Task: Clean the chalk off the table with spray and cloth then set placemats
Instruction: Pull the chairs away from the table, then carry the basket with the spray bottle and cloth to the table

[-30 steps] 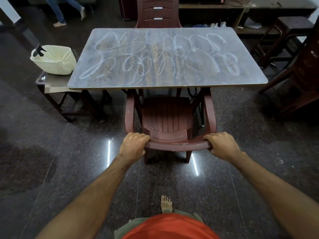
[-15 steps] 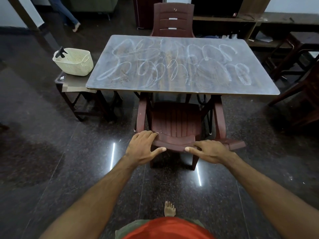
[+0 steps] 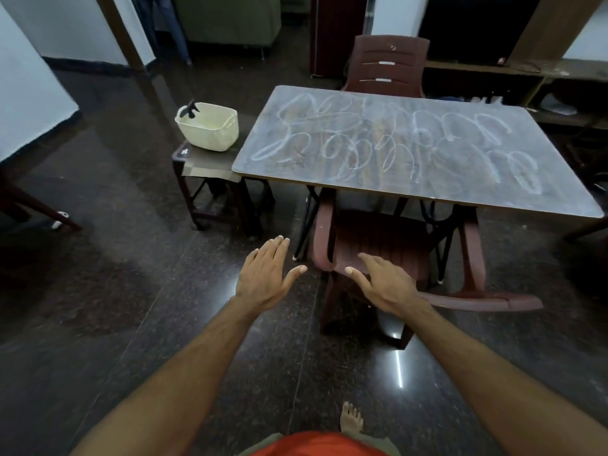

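Item: rectangular grey-brown laminate table [image 3: 418, 149], top covered in looping white chalk scribbles [image 3: 388, 146]; no cleaning yet done.

Hands: left hand [image 3: 266, 274] flat with fingers spread, nothing held, hovering over the floor. Right hand [image 3: 385, 284] likewise spread and empty, over the near edge of the maroon plastic armchair [image 3: 394, 245] tucked under the table; contact cannot be told.

Supplies: cream woven plastic basket [image 3: 210, 126] on a small dark side stool [image 3: 210, 166] just beside the table's left end; black spray trigger [image 3: 191, 108] seen at its rim. Cloth and placemats not visible.

Advice: the basket is best approached next and the sprayer lifted by its neck.

Surroundings: dark polished stone floor [image 3: 115, 258]; second maroon chair [image 3: 388, 64] at the far side.
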A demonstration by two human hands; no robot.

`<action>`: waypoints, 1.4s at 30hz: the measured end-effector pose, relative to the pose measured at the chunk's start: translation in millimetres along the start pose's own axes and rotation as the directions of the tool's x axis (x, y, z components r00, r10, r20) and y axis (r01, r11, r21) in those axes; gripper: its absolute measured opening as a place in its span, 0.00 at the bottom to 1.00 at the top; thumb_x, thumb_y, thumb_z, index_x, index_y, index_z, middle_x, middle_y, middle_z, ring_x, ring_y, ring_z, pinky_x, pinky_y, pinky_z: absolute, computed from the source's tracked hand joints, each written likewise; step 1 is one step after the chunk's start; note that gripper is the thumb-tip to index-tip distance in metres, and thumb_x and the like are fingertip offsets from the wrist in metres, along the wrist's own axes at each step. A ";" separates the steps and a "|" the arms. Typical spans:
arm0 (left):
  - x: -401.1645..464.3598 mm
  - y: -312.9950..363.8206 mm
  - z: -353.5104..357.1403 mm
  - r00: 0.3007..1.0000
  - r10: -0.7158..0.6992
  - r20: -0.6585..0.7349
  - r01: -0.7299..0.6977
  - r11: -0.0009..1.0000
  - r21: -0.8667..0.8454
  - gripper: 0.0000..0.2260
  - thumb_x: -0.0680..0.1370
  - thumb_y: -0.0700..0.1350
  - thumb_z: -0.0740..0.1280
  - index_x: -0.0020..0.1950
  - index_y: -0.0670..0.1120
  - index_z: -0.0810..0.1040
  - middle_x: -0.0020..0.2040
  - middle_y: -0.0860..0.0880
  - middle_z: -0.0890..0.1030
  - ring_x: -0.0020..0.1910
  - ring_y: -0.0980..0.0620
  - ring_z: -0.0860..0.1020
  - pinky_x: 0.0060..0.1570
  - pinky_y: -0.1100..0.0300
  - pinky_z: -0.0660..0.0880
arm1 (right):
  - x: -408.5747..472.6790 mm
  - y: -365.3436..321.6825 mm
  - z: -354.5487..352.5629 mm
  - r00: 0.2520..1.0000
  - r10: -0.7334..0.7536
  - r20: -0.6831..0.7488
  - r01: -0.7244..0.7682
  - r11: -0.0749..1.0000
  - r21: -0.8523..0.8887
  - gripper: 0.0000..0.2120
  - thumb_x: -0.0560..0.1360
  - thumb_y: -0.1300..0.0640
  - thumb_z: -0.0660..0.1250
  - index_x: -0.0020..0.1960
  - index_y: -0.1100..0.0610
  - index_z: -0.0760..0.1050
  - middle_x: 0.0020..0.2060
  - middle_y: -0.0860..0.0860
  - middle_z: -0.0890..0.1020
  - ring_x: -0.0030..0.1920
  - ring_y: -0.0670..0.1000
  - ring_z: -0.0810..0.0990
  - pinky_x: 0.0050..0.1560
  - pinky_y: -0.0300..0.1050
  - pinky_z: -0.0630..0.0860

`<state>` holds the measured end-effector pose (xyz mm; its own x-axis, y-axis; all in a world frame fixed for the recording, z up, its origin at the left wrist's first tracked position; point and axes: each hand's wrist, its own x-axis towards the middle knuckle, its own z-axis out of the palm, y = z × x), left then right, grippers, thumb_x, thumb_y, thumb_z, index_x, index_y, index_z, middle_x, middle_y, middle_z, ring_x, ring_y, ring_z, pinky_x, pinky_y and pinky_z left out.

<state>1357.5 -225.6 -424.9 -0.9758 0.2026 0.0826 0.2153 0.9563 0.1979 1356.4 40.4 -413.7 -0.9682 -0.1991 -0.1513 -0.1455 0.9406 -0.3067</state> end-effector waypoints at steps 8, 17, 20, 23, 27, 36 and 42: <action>-11.5 -67.4 -31.6 0.996 -0.084 -0.029 0.084 0.996 -0.004 0.41 0.75 0.71 0.40 0.80 0.46 0.54 0.80 0.49 0.55 0.79 0.51 0.53 0.75 0.50 0.53 | 44.5 -89.2 4.9 0.983 -0.131 -0.129 0.120 0.989 -0.091 0.38 0.79 0.32 0.49 0.75 0.60 0.64 0.69 0.56 0.74 0.68 0.56 0.71 0.66 0.54 0.69; -15.7 -125.0 -40.2 0.986 -0.146 -0.083 0.144 0.989 -0.031 0.41 0.75 0.71 0.39 0.80 0.46 0.52 0.80 0.49 0.54 0.79 0.52 0.51 0.76 0.51 0.51 | 81.5 -137.9 20.1 0.982 -0.155 -0.110 0.139 0.981 -0.138 0.43 0.75 0.29 0.39 0.77 0.58 0.61 0.73 0.55 0.69 0.75 0.55 0.64 0.73 0.56 0.62; -3.8 -138.2 -42.9 0.983 -0.156 -0.092 0.153 0.988 -0.035 0.41 0.75 0.71 0.39 0.80 0.46 0.51 0.80 0.49 0.53 0.79 0.52 0.50 0.76 0.52 0.50 | 99.8 -147.5 20.2 0.979 -0.164 -0.117 0.147 0.978 -0.146 0.43 0.76 0.29 0.39 0.77 0.57 0.61 0.74 0.54 0.69 0.75 0.55 0.63 0.74 0.56 0.61; 13.5 -150.3 -46.5 0.982 -0.156 -0.105 0.153 0.988 -0.036 0.40 0.75 0.71 0.40 0.80 0.46 0.51 0.80 0.50 0.53 0.79 0.52 0.50 0.76 0.52 0.50 | 124.7 -157.6 20.8 0.978 -0.167 -0.125 0.150 0.979 -0.134 0.38 0.79 0.31 0.45 0.78 0.57 0.60 0.75 0.54 0.67 0.77 0.55 0.61 0.75 0.56 0.59; 45.6 -170.3 -52.7 0.980 -0.163 -0.116 0.162 0.987 -0.021 0.40 0.76 0.70 0.41 0.80 0.46 0.52 0.80 0.49 0.54 0.79 0.52 0.52 0.76 0.51 0.51 | 169.5 -169.9 19.0 0.976 -0.178 -0.129 0.164 0.979 -0.118 0.37 0.80 0.32 0.47 0.78 0.56 0.59 0.76 0.54 0.66 0.78 0.55 0.59 0.76 0.56 0.57; 134.6 -230.9 -60.9 0.975 -0.205 -0.085 0.209 0.977 0.032 0.40 0.76 0.69 0.41 0.80 0.45 0.54 0.80 0.49 0.56 0.78 0.51 0.54 0.75 0.50 0.53 | 281.9 -186.7 11.2 0.968 -0.204 -0.144 0.193 0.977 -0.088 0.33 0.80 0.33 0.49 0.72 0.58 0.67 0.67 0.54 0.75 0.69 0.56 0.70 0.70 0.56 0.65; 184.9 -265.4 -53.6 0.969 -0.240 -0.065 0.243 0.969 0.039 0.40 0.76 0.69 0.41 0.79 0.45 0.54 0.79 0.48 0.57 0.78 0.50 0.55 0.75 0.50 0.53 | 349.6 -193.1 4.7 0.967 -0.221 -0.129 0.209 0.973 -0.100 0.30 0.81 0.36 0.52 0.70 0.59 0.67 0.64 0.56 0.75 0.64 0.57 0.73 0.67 0.54 0.67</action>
<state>1122.0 -453.2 -409.8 -0.9943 -0.0468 0.0959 -0.0296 0.9843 0.1741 1046.9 -212.1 -411.8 -0.9299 -0.3652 0.0431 -0.3646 0.9007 -0.2361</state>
